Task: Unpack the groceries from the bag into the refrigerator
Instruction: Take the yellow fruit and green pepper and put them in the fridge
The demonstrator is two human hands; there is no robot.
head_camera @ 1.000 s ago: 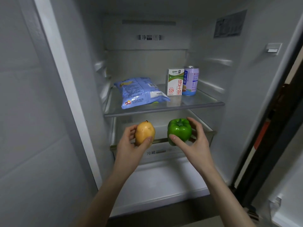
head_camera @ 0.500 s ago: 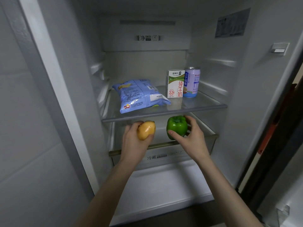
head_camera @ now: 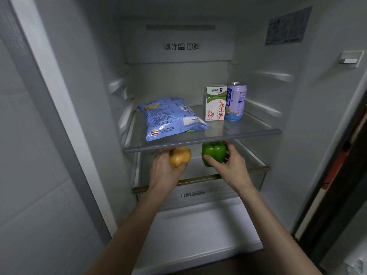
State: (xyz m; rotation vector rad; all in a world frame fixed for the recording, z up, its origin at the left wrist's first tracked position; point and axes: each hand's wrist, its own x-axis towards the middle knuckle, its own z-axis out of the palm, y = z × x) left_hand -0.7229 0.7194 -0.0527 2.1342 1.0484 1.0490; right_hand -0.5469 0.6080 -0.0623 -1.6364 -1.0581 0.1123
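Left hand grips a yellow fruit, right hand grips a green pepper

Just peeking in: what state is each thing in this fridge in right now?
Left hand: grips yellow fruit.
Right hand: grips green pepper.
Blue bag: lying flat on glass shelf.
Milk carton: upright.
Purple can: upright.
Drawer: open-topped.
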